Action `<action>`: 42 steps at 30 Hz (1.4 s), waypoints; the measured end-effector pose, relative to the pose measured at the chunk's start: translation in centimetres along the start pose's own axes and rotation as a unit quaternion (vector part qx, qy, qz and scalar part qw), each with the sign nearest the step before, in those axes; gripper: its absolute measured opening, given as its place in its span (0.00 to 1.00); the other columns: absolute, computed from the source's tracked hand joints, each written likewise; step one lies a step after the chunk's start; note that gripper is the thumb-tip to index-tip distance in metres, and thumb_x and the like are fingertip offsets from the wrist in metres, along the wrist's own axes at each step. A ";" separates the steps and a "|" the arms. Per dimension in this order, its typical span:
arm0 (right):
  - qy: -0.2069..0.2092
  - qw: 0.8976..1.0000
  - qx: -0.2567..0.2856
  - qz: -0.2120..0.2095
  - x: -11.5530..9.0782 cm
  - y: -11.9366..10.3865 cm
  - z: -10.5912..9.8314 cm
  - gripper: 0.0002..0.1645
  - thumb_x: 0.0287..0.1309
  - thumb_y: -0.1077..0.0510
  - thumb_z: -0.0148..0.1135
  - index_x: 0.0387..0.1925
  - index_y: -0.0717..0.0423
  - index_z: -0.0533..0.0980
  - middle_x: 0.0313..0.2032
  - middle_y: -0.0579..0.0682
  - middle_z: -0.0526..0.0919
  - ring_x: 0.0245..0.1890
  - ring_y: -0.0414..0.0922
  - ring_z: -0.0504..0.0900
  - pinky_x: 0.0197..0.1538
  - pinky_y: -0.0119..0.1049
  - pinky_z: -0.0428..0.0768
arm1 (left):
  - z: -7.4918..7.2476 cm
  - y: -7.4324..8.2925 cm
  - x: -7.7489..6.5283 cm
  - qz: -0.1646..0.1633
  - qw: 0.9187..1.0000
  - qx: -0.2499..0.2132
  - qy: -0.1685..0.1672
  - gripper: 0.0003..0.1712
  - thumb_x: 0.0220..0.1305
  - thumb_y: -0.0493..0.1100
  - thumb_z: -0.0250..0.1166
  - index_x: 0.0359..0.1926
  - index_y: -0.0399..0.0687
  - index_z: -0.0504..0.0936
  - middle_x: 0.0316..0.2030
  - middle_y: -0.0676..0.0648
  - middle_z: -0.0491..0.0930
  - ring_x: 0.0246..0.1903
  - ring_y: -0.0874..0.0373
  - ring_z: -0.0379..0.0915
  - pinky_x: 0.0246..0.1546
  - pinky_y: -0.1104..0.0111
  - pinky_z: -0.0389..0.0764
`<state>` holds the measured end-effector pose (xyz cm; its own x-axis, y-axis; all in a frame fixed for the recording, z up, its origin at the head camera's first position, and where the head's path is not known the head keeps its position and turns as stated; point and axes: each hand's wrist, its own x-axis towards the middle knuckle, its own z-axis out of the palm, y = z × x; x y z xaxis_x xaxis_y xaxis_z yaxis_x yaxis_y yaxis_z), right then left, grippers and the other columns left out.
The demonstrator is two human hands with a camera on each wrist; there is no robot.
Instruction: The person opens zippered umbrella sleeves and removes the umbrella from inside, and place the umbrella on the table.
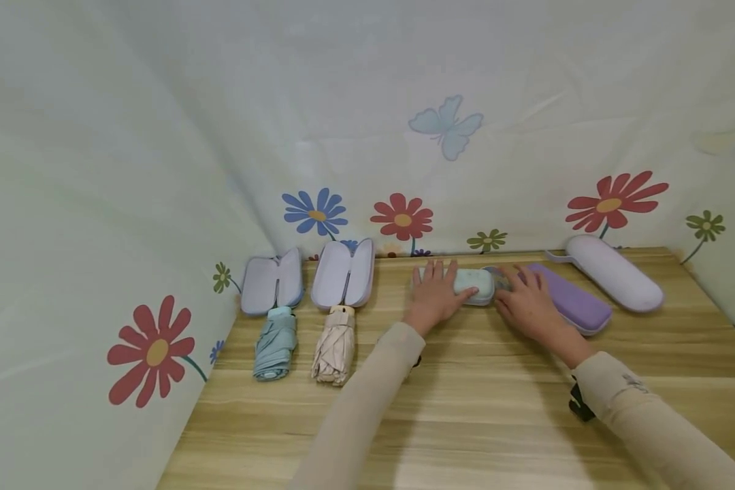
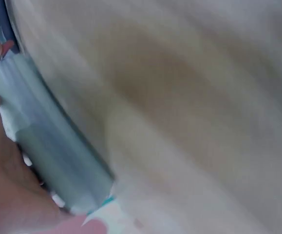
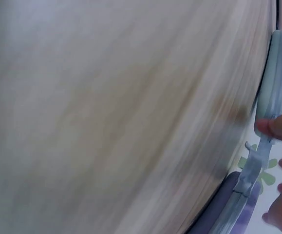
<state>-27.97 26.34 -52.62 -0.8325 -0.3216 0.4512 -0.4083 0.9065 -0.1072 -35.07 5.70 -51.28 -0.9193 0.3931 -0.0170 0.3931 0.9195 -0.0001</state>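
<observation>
A closed mint-green zip case [image 1: 476, 286] lies near the back edge of the wooden table. My left hand [image 1: 435, 296] holds it down, fingers spread over its left part and thumb on its right part. At the right end of the case is my right hand [image 1: 527, 303], its thumb and finger pinching what looks like the zipper pull, largely hidden by the fingertips. A pale strap [image 3: 250, 170] extends from that end in the right wrist view. Just right of my right hand lies a closed purple case [image 1: 576, 301].
A closed lavender case [image 1: 615, 273] lies at the far right. On the left, two cases [image 1: 260, 284] [image 1: 329, 275] stand opened. In front of them lie a folded teal umbrella [image 1: 275, 347] and a folded beige umbrella [image 1: 333, 347]. A flower-printed curtain [image 1: 355, 150] backs the table [image 1: 478, 401].
</observation>
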 end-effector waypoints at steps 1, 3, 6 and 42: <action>-0.005 1.000 0.000 0.013 0.1 0.0 0.1 0.05 0.63 0.58 0.67 0.35 0.54 0.86 0.67 0.64 0.70 0.69 0.70 0.59 0.61 0.77 0.56 | -0.2 -0.3 -0.1 0.003 1.000 0.004 -0.011 0.50 0.68 0.80 0.30 0.83 0.62 0.44 0.79 0.47 0.54 0.78 0.49 0.46 0.76 0.47 0.48; -0.020 0.999 0.002 0.041 0.5 -0.1 0.2 0.07 0.65 0.57 0.65 0.37 0.54 0.87 0.69 0.64 0.68 0.70 0.70 0.57 0.63 0.78 0.52 | -0.8 -0.9 -0.6 0.016 0.999 0.012 -0.031 0.48 0.71 0.78 0.33 0.83 0.61 0.45 0.77 0.47 0.58 0.76 0.50 0.52 0.75 0.50 0.52; -0.044 0.996 -0.002 0.081 1.2 0.1 0.5 0.11 0.67 0.56 0.62 0.42 0.54 0.87 0.70 0.65 0.65 0.71 0.71 0.54 0.64 0.79 0.49 | -1.4 -2.1 -1.4 0.054 0.997 0.003 -0.060 0.47 0.74 0.73 0.42 0.83 0.58 0.44 0.77 0.46 0.57 0.76 0.49 0.53 0.74 0.50 0.56; -0.097 0.989 -0.011 0.110 4.2 -2.0 1.9 0.15 0.69 0.62 0.56 0.50 0.65 0.82 0.75 0.58 0.62 0.73 0.71 0.52 0.64 0.80 0.49 | 0.0 0.8 -2.8 0.021 0.998 0.025 -0.045 0.48 0.73 0.72 0.44 0.82 0.67 0.32 0.82 0.55 0.28 0.80 0.49 0.29 0.75 0.47 0.49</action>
<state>-31.33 22.63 -52.22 -0.9576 -0.1595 0.2399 -0.2018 0.9657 -0.1635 -32.20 5.33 -51.21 -0.8977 0.4274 -0.1070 0.4339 0.8998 -0.0466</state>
